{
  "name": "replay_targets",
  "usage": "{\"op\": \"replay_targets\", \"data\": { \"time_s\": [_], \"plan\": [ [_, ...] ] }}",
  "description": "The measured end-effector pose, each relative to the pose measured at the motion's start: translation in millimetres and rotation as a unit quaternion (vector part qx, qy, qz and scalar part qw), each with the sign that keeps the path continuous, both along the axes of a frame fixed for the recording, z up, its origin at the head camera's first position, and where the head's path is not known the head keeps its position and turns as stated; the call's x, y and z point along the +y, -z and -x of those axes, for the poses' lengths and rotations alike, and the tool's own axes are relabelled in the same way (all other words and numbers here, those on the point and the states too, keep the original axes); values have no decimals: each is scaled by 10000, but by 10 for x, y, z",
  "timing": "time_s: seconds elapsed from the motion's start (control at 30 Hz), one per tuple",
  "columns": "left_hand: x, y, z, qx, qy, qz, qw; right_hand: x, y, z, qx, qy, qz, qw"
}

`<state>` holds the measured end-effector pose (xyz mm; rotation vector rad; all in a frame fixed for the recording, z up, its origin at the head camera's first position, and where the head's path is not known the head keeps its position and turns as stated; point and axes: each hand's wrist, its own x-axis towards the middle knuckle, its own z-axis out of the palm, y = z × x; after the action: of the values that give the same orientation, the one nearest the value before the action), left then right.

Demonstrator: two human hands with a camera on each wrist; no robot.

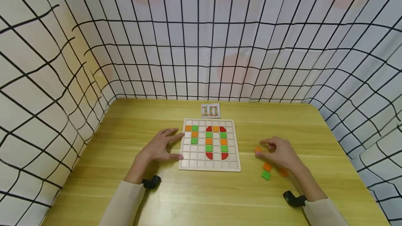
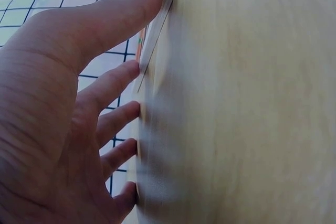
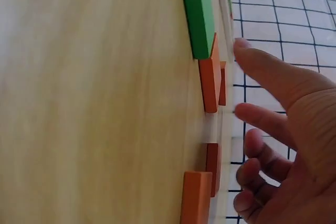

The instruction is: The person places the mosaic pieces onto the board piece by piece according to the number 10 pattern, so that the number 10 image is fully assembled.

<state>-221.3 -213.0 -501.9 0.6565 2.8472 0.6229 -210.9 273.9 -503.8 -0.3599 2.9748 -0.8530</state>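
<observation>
A white grid board [image 1: 190, 163] lies mid-table, holding orange and green square tiles and red quarter-round pieces. My left hand [image 1: 161, 146] is at its left side, thumb and fingers spread, with thumb tip and fingertips right at the edge. To the right of the board, my right hand [image 1: 277, 152] hovers low with thumb and index finger apart over an orange tile [image 1: 258, 149]. In the right wrist view nothing is gripped between the thumb [image 3: 262, 66] and index finger. Its other fingers curl loosely.
Near the right hand lie a green tile [image 1: 266, 174], an orange tile [image 1: 267, 166] touching it, and another orange tile [image 1: 284, 172] partly under the wrist. Behind the board is a small patterned card [image 1: 210, 110]. White walls with a black grid [image 1: 201, 55] surround the wooden table [image 1: 201, 198].
</observation>
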Motion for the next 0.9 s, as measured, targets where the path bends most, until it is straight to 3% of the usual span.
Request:
{"op": "replay_targets", "data": {
  "time_s": [0.17,0.47,0.9],
  "plan": [
    [5,10,8,-14,6,11,10000,44,56,-27,-191,59,37,9998],
    [-4,20,18,-29,-9,49,10000,68,122,15,263,-175,356,9989],
    [-11,7,7,-27,4,47,10000,-281,-7,180,58,-458,455,9979]
  ]
}}
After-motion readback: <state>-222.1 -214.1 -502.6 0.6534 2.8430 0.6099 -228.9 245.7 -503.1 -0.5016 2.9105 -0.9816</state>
